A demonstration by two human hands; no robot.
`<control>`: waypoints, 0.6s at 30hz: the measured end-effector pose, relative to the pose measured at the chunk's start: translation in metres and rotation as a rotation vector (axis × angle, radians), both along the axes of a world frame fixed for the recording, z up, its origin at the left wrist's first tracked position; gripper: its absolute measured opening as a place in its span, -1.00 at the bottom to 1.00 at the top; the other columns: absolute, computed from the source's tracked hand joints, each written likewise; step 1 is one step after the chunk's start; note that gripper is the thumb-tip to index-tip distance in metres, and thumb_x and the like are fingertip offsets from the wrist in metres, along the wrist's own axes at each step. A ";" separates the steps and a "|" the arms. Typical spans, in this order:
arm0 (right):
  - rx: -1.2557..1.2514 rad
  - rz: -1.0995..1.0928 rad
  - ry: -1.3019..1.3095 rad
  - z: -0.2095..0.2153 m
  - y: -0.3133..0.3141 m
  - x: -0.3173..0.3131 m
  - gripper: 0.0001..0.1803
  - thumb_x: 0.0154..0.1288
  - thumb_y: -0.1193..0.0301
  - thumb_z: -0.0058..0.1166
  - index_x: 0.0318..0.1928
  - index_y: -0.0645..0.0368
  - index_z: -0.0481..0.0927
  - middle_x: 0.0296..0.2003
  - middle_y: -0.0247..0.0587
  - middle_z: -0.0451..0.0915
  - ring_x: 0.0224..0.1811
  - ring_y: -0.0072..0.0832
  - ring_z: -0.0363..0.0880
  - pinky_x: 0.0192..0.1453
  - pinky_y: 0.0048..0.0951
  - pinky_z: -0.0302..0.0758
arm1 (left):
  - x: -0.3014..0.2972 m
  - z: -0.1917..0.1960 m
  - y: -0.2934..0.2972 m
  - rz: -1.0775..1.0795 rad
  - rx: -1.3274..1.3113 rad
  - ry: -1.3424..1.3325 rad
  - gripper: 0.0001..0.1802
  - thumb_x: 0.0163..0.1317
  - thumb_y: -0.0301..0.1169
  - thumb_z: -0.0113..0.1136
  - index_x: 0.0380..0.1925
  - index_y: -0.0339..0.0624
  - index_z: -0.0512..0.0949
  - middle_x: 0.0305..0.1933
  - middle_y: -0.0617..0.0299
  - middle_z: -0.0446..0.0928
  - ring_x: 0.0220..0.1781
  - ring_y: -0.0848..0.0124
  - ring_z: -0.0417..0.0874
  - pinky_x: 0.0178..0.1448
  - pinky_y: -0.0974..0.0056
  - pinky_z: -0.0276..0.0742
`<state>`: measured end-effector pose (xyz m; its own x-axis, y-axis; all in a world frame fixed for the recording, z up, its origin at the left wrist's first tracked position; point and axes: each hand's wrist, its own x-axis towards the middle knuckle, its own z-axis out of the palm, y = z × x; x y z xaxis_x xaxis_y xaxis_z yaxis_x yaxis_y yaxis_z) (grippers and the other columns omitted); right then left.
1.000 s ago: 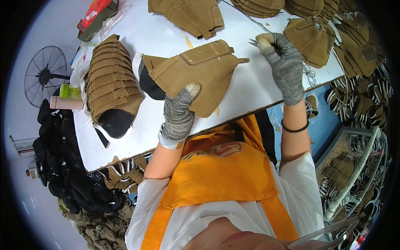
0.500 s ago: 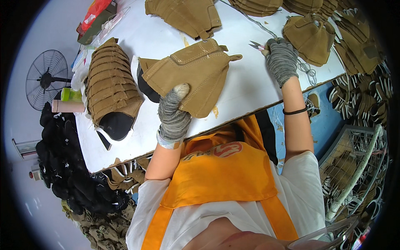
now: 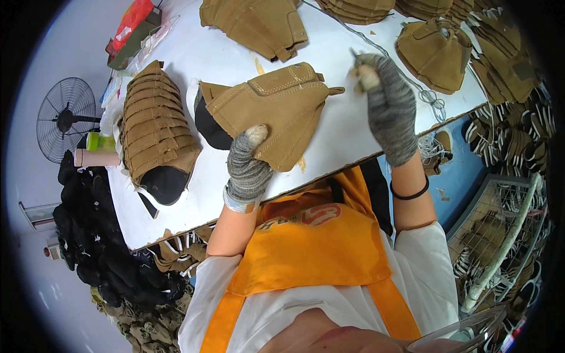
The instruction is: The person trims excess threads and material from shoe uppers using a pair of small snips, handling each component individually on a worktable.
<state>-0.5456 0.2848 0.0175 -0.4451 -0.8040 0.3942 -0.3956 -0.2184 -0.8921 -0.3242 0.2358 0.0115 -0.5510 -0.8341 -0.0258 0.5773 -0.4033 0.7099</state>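
My left hand [image 3: 247, 170], in a grey knit glove, grips the near edge of a tan suede shoe upper [image 3: 282, 106] with a black lining, which lies on the white table [image 3: 347, 135]. My right hand [image 3: 388, 106], gloved the same way, is raised just right of the upper's pointed tip. Its fingers are closed around a small thin metal tool [image 3: 355, 56], of which only the tip shows; I cannot tell what kind it is.
A stack of tan uppers [image 3: 154, 132] lies to the left and another pile [image 3: 253, 23] at the far edge. More uppers [image 3: 435, 53] and a white cord [image 3: 429, 100] lie at right. A fan [image 3: 65, 117], black pieces [image 3: 88, 247] and a wire rack [image 3: 506, 235] surround the table.
My right hand has drawn back from the uppers at far right toward the held upper, still closed on the tool. My left hand keeps its grip.
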 end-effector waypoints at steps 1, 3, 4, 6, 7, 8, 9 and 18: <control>-0.133 0.050 0.115 0.000 -0.002 0.007 -0.75 0.37 0.37 -0.03 -0.01 0.13 0.57 -0.29 -0.20 0.55 -0.29 -0.36 0.52 -0.19 -0.45 0.51 | -0.001 0.000 0.000 -0.010 0.019 0.028 -0.37 0.13 -0.34 0.13 0.20 -0.34 0.26 0.17 -0.08 0.40 0.19 0.06 0.47 0.30 0.01 0.38; -0.129 0.053 0.595 0.010 0.004 0.010 -0.66 0.29 0.41 0.02 0.08 0.05 0.55 -0.39 -0.18 0.49 -0.41 -0.33 0.46 -0.30 -0.38 0.48 | -0.001 -0.002 -0.001 -0.019 0.015 0.016 -0.37 0.14 -0.34 0.13 0.20 -0.34 0.25 0.17 -0.09 0.39 0.20 0.05 0.46 0.31 0.01 0.38; -0.118 0.038 0.613 0.008 0.003 0.011 -0.63 0.27 0.38 0.05 0.09 0.04 0.55 -0.42 -0.18 0.47 -0.43 -0.32 0.44 -0.32 -0.36 0.46 | -0.001 -0.002 -0.001 -0.022 0.014 0.010 -0.38 0.14 -0.34 0.13 0.20 -0.35 0.25 0.17 -0.09 0.39 0.20 0.05 0.46 0.31 0.01 0.38; -0.095 0.008 0.656 0.001 0.001 0.015 -0.58 0.22 0.34 0.10 0.12 0.03 0.54 -0.47 -0.16 0.41 -0.46 -0.30 0.41 -0.36 -0.33 0.42 | 0.000 -0.001 0.000 -0.043 0.010 0.020 -0.38 0.15 -0.34 0.12 0.20 -0.35 0.25 0.17 -0.10 0.39 0.20 0.04 0.46 0.30 0.00 0.38; -0.144 -0.012 0.623 0.000 0.000 0.017 -0.54 0.17 0.26 0.15 0.11 0.01 0.55 -0.53 -0.19 0.36 -0.49 -0.30 0.39 -0.39 -0.32 0.38 | 0.001 -0.001 0.001 -0.053 0.008 0.025 -0.38 0.15 -0.35 0.12 0.20 -0.36 0.25 0.17 -0.10 0.39 0.20 0.04 0.46 0.30 -0.01 0.38; -0.149 -0.014 0.629 -0.001 0.000 0.016 -0.55 0.17 0.26 0.15 0.11 0.00 0.55 -0.54 -0.19 0.35 -0.50 -0.31 0.38 -0.40 -0.32 0.38 | 0.000 0.000 0.002 -0.049 0.025 0.034 -0.38 0.15 -0.35 0.12 0.20 -0.36 0.25 0.17 -0.11 0.39 0.20 0.04 0.46 0.30 -0.01 0.38; -0.153 -0.016 0.635 -0.002 0.000 0.016 -0.55 0.17 0.25 0.16 0.10 0.00 0.56 -0.55 -0.20 0.35 -0.51 -0.31 0.37 -0.40 -0.33 0.38 | 0.000 0.002 0.004 -0.044 0.042 0.042 -0.38 0.14 -0.35 0.12 0.20 -0.36 0.24 0.18 -0.11 0.38 0.20 0.03 0.46 0.30 -0.02 0.39; -0.225 0.044 0.440 -0.006 0.002 0.015 -0.60 0.16 0.30 0.19 0.05 0.02 0.60 -0.61 -0.23 0.33 -0.56 -0.36 0.33 -0.44 -0.36 0.35 | 0.002 -0.001 0.002 -0.063 0.050 -0.028 -0.40 0.10 -0.35 0.17 0.15 -0.38 0.31 0.08 -0.09 0.46 0.10 0.07 0.55 0.22 0.03 0.48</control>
